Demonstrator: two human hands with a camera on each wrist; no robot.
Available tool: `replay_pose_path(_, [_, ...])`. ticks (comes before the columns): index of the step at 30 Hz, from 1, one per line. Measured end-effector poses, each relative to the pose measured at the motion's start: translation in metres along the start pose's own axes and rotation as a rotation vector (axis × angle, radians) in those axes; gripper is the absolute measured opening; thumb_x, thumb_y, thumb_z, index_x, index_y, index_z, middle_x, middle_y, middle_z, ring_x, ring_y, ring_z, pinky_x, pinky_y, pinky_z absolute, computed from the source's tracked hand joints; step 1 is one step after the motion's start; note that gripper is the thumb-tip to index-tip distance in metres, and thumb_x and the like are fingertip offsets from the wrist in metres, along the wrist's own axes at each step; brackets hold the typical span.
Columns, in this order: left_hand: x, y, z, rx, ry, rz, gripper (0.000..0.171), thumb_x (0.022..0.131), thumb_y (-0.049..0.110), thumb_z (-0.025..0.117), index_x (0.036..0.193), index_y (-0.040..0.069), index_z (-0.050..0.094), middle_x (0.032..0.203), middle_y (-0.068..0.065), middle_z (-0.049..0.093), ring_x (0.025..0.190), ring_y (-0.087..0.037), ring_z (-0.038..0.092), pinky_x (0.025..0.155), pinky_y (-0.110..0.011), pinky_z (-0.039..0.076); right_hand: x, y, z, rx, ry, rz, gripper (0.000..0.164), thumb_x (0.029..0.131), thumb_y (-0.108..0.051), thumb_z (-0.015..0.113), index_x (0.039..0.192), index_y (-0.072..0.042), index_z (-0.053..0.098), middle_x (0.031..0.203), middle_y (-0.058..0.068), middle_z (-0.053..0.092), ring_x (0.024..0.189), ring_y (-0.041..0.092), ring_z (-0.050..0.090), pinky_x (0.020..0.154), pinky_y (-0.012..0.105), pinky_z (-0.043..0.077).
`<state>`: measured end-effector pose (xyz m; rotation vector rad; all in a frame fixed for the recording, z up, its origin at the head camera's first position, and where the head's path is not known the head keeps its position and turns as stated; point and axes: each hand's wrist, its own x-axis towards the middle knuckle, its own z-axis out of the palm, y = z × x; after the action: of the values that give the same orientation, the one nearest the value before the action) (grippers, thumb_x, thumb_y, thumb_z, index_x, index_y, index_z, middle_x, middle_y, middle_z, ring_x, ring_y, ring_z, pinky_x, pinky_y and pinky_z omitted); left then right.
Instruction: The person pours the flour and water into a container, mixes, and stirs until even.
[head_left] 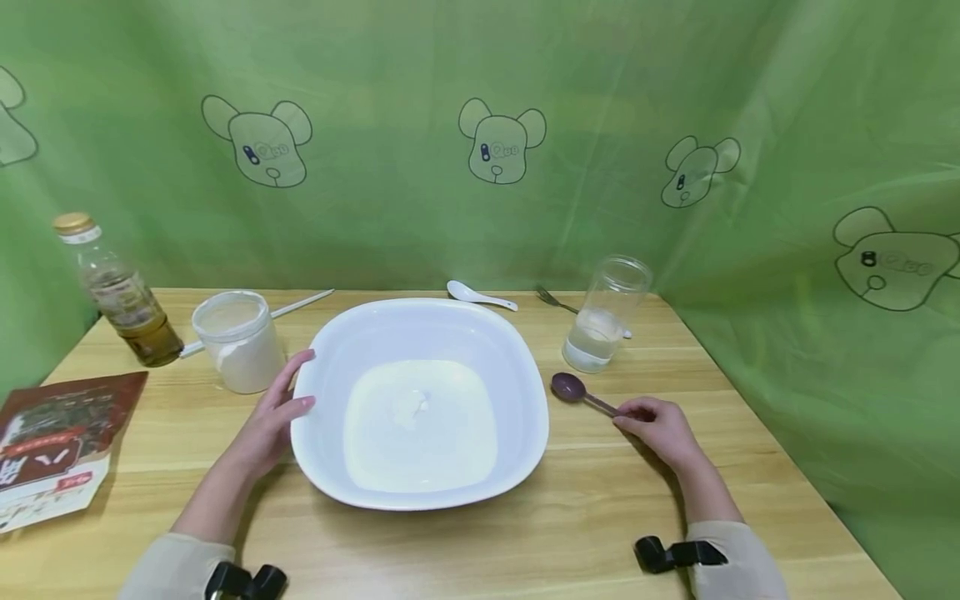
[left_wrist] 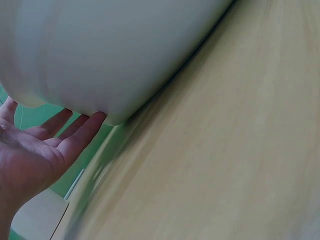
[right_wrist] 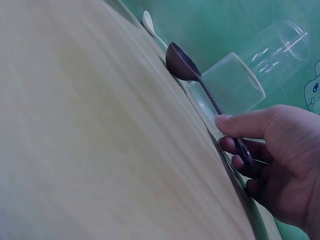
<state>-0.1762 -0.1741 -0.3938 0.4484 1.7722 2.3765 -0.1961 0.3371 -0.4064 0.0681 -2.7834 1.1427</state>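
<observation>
A large white basin (head_left: 517,400) stands mid-table, with a pale layer and a small white clump (head_left: 412,403) on its floor. Against the basin's left side rests my left hand (head_left: 272,425); in the left wrist view its fingers (left_wrist: 82,135) lie fairly straight along the outer wall. My right hand (head_left: 663,429) pinches the handle of a dark purple spoon (head_left: 568,387) between thumb and fingers, to the right of the basin. The right wrist view shows the spoon's deep round bowl pointing away from the hand. Behind it stands a clear jar (head_left: 592,337) partly filled with clear liquid.
At left are a tub of white powder (head_left: 247,358), a gold-capped bottle of amber liquid (head_left: 127,308), a red-and-white packet (head_left: 60,450) and a white stick (head_left: 303,302). A white spoon (head_left: 480,297) and a fork (head_left: 555,301) lie at the back, before a green curtain (head_left: 390,208).
</observation>
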Motion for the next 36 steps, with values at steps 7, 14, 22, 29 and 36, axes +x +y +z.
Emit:
replay_pose_path(7, [0.000, 0.001, 0.000, 0.003, 0.003, -0.004, 0.053, 0.087, 0.005, 0.041, 0.133, 0.022, 0.023, 0.117, -0.013, 0.037, 0.093, -0.020, 0.054, 0.069, -0.038, 0.049, -0.001, 0.004, -0.002, 0.099, -0.023, 0.043, 0.030, 0.076, -0.020, 0.066, 0.096, 0.001, 0.060, 0.077, 0.009, 0.057, 0.064, 0.015, 0.047, 0.051, 0.024, 0.042])
replay_pose_path(14, [0.001, 0.002, 0.000, 0.006, -0.003, -0.005, 0.053, 0.087, 0.005, 0.040, 0.134, 0.022, 0.022, 0.116, -0.012, 0.039, 0.093, -0.019, 0.054, 0.070, -0.038, 0.049, -0.003, 0.004, -0.015, 0.360, -0.081, 0.112, 0.041, 0.077, -0.017, 0.064, 0.105, 0.010, 0.052, 0.075, 0.003, 0.058, 0.058, 0.011, 0.051, 0.048, 0.023, 0.045])
replay_pose_path(22, [0.002, 0.003, 0.001, 0.014, 0.001, -0.011, 0.053, 0.087, 0.006, 0.041, 0.134, 0.022, 0.022, 0.117, -0.014, 0.037, 0.093, -0.019, 0.054, 0.071, -0.038, 0.049, -0.005, -0.003, -0.028, 0.654, -0.141, 0.159, 0.014, 0.081, -0.002, 0.056, 0.094, 0.003, 0.056, 0.077, 0.016, 0.060, 0.058, 0.012, 0.056, 0.053, 0.022, 0.050])
replay_pose_path(29, [0.001, 0.002, 0.001, 0.006, -0.006, -0.004, 0.053, 0.087, 0.005, 0.040, 0.133, 0.021, 0.022, 0.115, -0.013, 0.038, 0.093, -0.019, 0.054, 0.071, -0.038, 0.049, -0.003, -0.004, -0.035, 0.633, -0.138, 0.143, 0.016, 0.084, -0.009, 0.054, 0.096, 0.001, 0.059, 0.075, 0.014, 0.061, 0.058, 0.012, 0.056, 0.052, 0.023, 0.050])
replay_pose_path(36, [0.001, 0.000, 0.000, -0.001, -0.003, -0.002, 0.053, 0.086, 0.004, 0.041, 0.134, 0.021, 0.023, 0.116, -0.013, 0.038, 0.093, -0.020, 0.054, 0.071, -0.037, 0.049, -0.002, -0.010, -0.049, 0.606, -0.126, 0.122, 0.010, 0.085, -0.010, 0.053, 0.092, -0.004, 0.058, 0.072, 0.007, 0.062, 0.055, 0.009, 0.054, 0.048, 0.021, 0.047])
